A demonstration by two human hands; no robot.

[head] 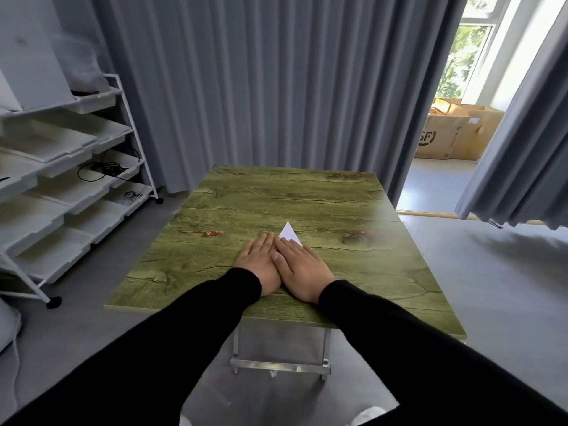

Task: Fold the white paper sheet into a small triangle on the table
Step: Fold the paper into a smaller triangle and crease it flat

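Note:
The white paper (289, 232) lies folded on the green wood-grain table (246, 207), and only a pointed tip shows beyond my fingers. My right hand (302, 265) rests flat on top of the paper, palm down, fingers together. My left hand (258, 265) lies flat right beside it, touching it along the thumb side, partly under the right hand's fingers. Most of the paper is hidden beneath my hands. Both arms wear black sleeves.
A white rolling rack (61, 167) with several trays and cables stands to the left. Grey curtains (276, 81) hang behind the table. Cardboard boxes (455, 133) sit in a doorway at the back right. The table's near edge (307, 318) is close to me.

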